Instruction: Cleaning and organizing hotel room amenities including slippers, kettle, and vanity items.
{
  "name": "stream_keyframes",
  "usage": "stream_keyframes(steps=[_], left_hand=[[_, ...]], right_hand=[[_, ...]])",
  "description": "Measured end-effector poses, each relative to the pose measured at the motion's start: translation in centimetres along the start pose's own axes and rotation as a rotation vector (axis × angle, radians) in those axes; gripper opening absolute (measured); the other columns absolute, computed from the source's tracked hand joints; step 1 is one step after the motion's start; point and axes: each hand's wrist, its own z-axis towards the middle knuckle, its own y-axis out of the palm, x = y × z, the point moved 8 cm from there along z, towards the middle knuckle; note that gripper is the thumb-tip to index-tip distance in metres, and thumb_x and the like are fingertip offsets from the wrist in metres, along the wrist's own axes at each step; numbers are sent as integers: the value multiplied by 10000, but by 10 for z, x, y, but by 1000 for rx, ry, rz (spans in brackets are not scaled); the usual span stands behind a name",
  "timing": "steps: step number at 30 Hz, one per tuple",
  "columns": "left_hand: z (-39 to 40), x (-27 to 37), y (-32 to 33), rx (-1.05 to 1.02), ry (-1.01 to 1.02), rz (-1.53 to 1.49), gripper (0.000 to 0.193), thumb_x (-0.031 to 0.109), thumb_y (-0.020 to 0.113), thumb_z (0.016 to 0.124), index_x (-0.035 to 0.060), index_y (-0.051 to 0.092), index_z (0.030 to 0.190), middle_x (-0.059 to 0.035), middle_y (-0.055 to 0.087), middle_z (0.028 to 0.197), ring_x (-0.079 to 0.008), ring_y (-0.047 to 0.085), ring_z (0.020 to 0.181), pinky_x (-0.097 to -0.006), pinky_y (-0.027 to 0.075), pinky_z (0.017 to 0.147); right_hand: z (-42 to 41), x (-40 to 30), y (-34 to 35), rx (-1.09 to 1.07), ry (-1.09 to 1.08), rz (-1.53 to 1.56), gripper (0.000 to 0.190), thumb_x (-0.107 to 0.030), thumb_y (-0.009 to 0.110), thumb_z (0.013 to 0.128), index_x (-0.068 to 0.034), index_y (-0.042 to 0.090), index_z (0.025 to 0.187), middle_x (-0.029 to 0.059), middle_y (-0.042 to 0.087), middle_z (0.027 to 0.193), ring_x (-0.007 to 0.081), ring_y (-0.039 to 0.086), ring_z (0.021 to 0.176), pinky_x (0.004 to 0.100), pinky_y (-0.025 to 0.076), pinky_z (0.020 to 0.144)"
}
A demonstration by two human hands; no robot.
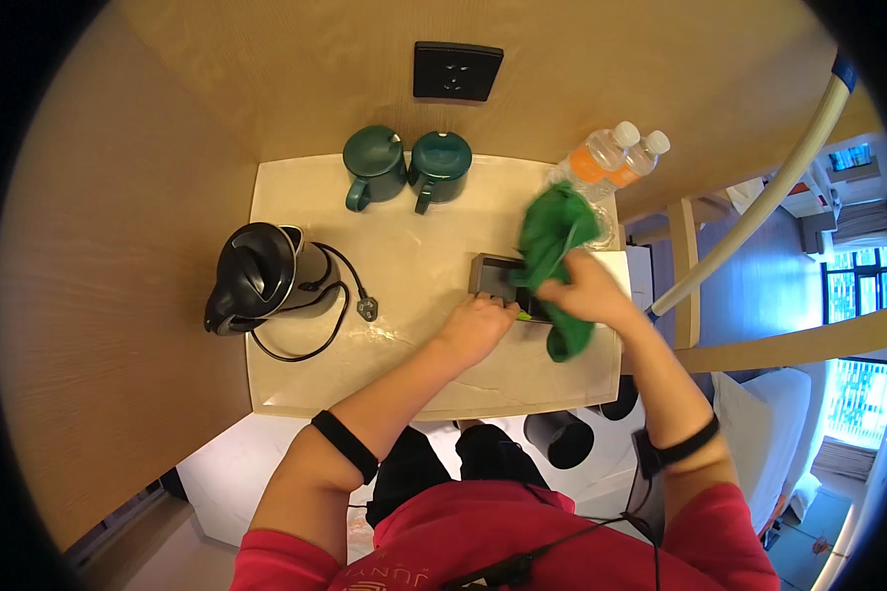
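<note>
In my right hand (588, 288) is a bunched green cloth (558, 229), blurred by motion. It hangs over the right part of a small dark grey open box (491, 272) and hides much of it. My left hand (484, 321) has its fingers hooked over the near left rim of this box. A small yellow-green thing (524, 315) shows beside the left fingertips; I cannot tell what it is. Behind the cloth, two clear plastic water bottles (590, 159) with white caps and orange labels stand at the back right corner.
Two dark green lidded mugs (375, 159) stand at the back of the pale stone-look top (414, 258). At left is a black electric kettle (255, 270) with a coiled cord and plug (367, 308). A black wall socket (457, 72) sits above. Below stands a black bin (559, 439).
</note>
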Motion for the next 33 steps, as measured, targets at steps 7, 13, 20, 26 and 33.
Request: stream_keyframes(steps=[7,13,20,26,33], left_hand=[[7,7,1,-59,-16,47,262,65,535,777,37,600,1029,-104,643,870,-256,631,875,-370,504,784],[19,11,3,-87,-40,49,281,61,532,791,35,583,1065,-112,645,885,-264,636,888,-366,511,782],[41,-32,-20,-164,-139,154,256,67,547,792,31,577,1043,-125,643,920,-292,630,927,-372,505,819],[95,-63,-40,-118,-68,121,258,86,608,770,48,651,1022,-119,654,908,-313,599,963,-411,489,836],[135,-47,-46,-174,155,314,234,92,643,739,111,685,968,-69,664,948,-259,562,1050,-398,444,855]], right_hand=[[67,-3,47,-240,-114,1,448,-327,755,645,-84,668,1011,135,679,866,322,646,833,404,501,733],[26,25,-45,-56,141,-423,367,-338,728,662,-84,695,925,156,668,805,322,646,787,411,508,720],[-87,-2,-27,-327,113,-30,402,-322,765,654,-89,684,972,175,671,836,342,650,801,412,512,726],[-50,-3,-16,202,161,159,560,-97,712,734,-53,497,1249,159,542,1194,356,604,946,427,498,811],[20,30,3,383,-49,-336,242,-138,679,760,-69,673,993,100,636,920,268,602,856,378,507,730]])
